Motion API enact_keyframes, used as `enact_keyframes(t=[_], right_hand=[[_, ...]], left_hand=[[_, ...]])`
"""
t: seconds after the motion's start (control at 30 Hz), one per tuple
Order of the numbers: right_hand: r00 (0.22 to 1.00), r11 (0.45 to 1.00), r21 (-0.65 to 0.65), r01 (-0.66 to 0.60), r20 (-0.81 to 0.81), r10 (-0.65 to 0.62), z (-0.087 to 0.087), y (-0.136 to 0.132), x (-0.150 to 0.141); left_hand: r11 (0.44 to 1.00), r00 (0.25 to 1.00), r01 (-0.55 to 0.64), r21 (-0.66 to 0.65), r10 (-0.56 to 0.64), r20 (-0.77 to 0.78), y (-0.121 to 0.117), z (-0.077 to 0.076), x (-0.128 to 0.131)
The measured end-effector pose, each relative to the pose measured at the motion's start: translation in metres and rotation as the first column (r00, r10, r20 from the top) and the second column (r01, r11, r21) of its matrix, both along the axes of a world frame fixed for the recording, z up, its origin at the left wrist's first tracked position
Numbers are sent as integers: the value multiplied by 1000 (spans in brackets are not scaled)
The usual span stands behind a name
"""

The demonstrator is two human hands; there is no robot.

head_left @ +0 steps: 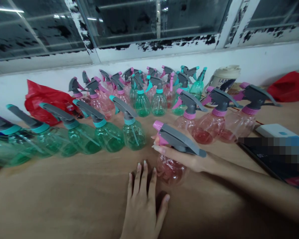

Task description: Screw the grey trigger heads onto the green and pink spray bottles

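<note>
My right hand (181,157) is closed round the neck of a pink spray bottle (171,171), just under its grey and pink trigger head. The bottle stands on the brown table (64,199), its nozzle pointing left. Flat on the tabletop, to the left of that bottle, lies my left hand (143,202) with its fingers spread and nothing in it. A row of green spray bottles (109,136) with turquoise collars runs off to the left. Behind my right hand stand three more pink spray bottles (210,127), close together.
Several pink and green spray bottles (142,103) crowd together near the wall. Red plastic bags lie at the left (47,103) and right (291,88). A pale tub (223,78) stands at the back. A white box (275,131) and a dark flat device (261,159) are at the right.
</note>
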State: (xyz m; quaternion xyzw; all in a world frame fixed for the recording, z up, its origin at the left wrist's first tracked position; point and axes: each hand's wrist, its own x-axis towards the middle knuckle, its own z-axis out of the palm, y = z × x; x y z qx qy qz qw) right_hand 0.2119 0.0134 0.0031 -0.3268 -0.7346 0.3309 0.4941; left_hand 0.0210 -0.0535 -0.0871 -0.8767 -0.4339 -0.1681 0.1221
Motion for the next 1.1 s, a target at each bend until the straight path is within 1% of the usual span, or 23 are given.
enact_keyframes(t=[0.07,0.13,0.27,0.5,0.57,0.67,0.87,1.1], right_hand=[[1000,1000,-16,-12,9,12,1,-1,1],[999,1000,-23,15,34,-14,2,-1,1],[995,997,38,68,65,-70,1,-2,-1],[998,993,100,57,20,-59,2,-3,-3],[998,995,84,56,20,-58,3,-4,-3],[999,999,22,49,16,-49,4,-4,-4],[999,999,27,28,-25,-27,6,-4,-5],[1000,998,-67,9,-27,-11,6,-6,-5]], left_hand=[[1000,1000,-2,0,2,5,0,0,0],[1000,1000,-2,1,2,11,0,0,0],[1000,1000,-11,3,11,16,-1,-1,0],[1000,1000,4,-8,-4,10,-1,0,-1],[1000,1000,5,-10,-5,16,-1,0,-1],[1000,1000,7,-27,-7,26,-1,1,-1],[1000,1000,6,-24,-6,15,-2,1,0],[1000,1000,18,-7,-18,13,-1,1,-1]])
